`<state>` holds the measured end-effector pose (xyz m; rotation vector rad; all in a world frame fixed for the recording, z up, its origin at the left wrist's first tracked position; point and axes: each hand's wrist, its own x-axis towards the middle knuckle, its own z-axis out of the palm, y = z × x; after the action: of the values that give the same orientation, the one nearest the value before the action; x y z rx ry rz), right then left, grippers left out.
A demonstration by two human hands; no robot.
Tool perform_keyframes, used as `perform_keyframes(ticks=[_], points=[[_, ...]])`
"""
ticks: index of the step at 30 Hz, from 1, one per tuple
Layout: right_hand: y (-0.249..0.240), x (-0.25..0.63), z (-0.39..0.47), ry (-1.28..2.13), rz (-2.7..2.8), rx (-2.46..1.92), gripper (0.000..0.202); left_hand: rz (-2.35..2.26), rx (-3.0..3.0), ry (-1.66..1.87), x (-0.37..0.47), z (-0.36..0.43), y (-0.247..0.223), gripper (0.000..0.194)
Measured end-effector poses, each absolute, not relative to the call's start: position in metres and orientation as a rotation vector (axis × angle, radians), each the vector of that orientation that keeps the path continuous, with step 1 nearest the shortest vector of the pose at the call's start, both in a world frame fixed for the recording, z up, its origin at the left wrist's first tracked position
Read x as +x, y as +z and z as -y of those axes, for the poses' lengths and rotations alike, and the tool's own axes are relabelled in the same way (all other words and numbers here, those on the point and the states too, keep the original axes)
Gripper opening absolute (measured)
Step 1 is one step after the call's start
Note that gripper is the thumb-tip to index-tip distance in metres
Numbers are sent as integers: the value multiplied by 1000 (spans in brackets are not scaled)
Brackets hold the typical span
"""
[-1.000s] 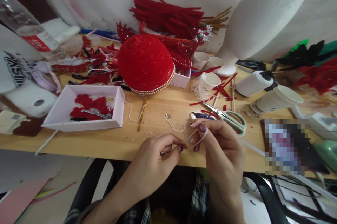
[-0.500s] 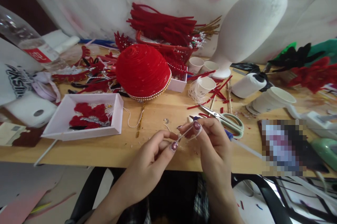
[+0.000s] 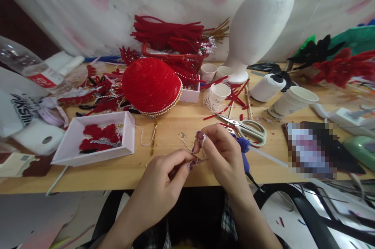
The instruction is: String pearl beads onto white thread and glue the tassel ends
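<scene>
Above the table's front edge, my left hand [image 3: 164,175] pinches a thin white thread between thumb and fingertips. My right hand [image 3: 224,159] is closed in a pinch beside it, with white thread [image 3: 204,139] looped at its thumb. The fingertips of both hands nearly touch; whatever small piece sits between them is too fine to make out. Just beyond lies a small silvery bit [image 3: 182,134]. Partly hidden behind my right hand is a blue glue gun [image 3: 245,159] with a pale glue stick. Scissors with pale green handles [image 3: 260,134] lie past it, blades partly apart.
A red wrapped dome with bead trim [image 3: 150,87] stands behind. A white box [image 3: 129,136] of red flowers is left. Paper cups [image 3: 221,92], a thread spool [image 3: 268,87], a white mannequin head [image 3: 260,22] and a blurred phone [image 3: 310,151] stand or lie rightward.
Both hands have come down slightly, and my right hand has turned and shifted left. More of the glue gun now shows. The whole view has shifted a little.
</scene>
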<state>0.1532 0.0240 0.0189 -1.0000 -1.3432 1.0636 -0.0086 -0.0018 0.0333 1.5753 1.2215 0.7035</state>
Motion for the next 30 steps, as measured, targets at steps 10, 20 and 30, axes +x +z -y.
perform_keyframes(ticks=[10,20,30], points=[[10,154,-36,1375,1216,-922,15,-1266,1515,683,-10,-6,27,27],[30,161,-21,834,1873,-790,18,-1247,1570,799,-8,-11,19,23],[14,141,-59,1741,689,-661,14,-1179,1749,799,-19,-8,23,24]])
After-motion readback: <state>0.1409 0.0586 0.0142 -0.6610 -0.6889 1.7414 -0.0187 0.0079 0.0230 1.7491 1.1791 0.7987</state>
